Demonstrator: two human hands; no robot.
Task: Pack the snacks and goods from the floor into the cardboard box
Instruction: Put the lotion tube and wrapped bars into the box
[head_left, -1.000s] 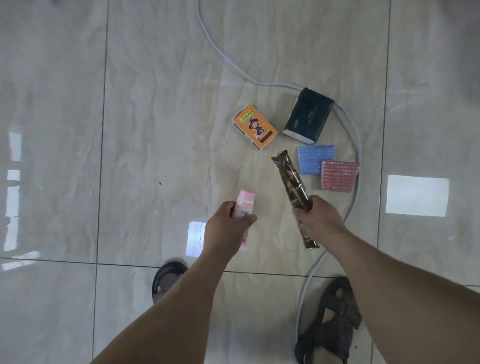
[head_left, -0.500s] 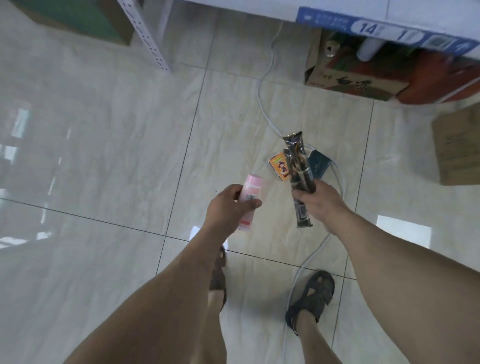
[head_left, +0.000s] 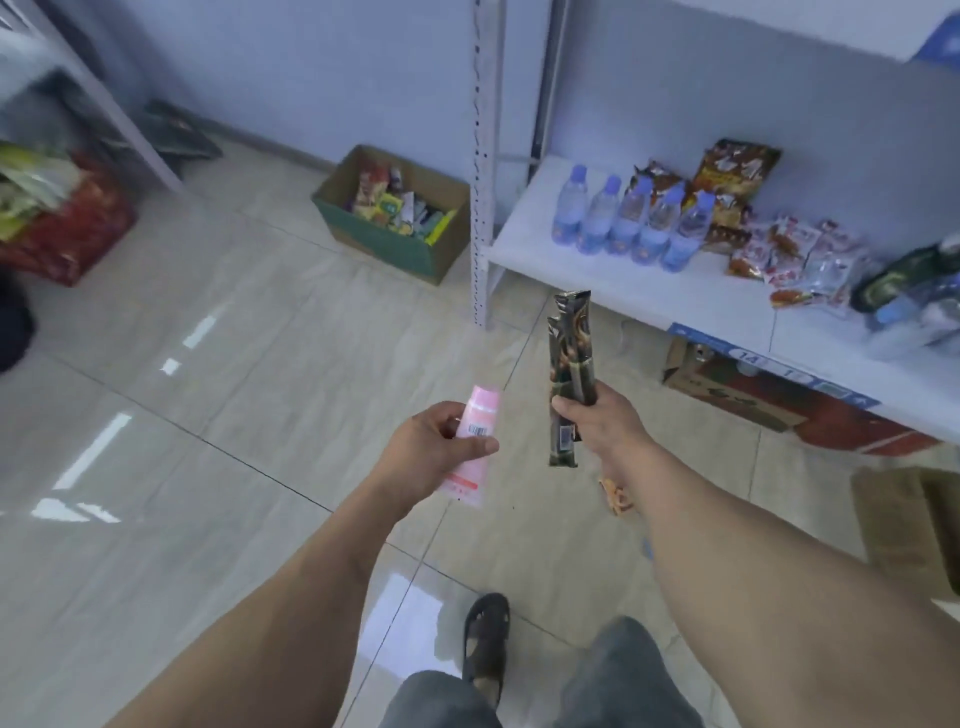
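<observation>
My left hand (head_left: 434, 444) grips a small pink packet (head_left: 480, 415) with a barcode, held in front of me above the tiled floor. My right hand (head_left: 602, 423) grips a long dark brown snack packet (head_left: 570, 348) upright by its lower part. An open cardboard box (head_left: 382, 241) with green sides stands on the floor against the far wall, beyond both hands, holding several colourful snack packs. An orange pack (head_left: 615, 499) shows on the floor under my right wrist, mostly hidden by the arm.
A white shelf (head_left: 623, 280) at right carries water bottles (head_left: 628, 218) and snack bags. Its upright post (head_left: 483, 208) stands beside the box. Cardboard boxes (head_left: 727, 395) lie under the shelf, another (head_left: 909, 525) at far right. Red bags (head_left: 67, 234) sit at left. My sandalled foot (head_left: 485, 642) is below.
The view has lifted from the floor items to the room, bringing the cardboard box and shelf into sight. Both hands keep their packets and have risen with the view.
</observation>
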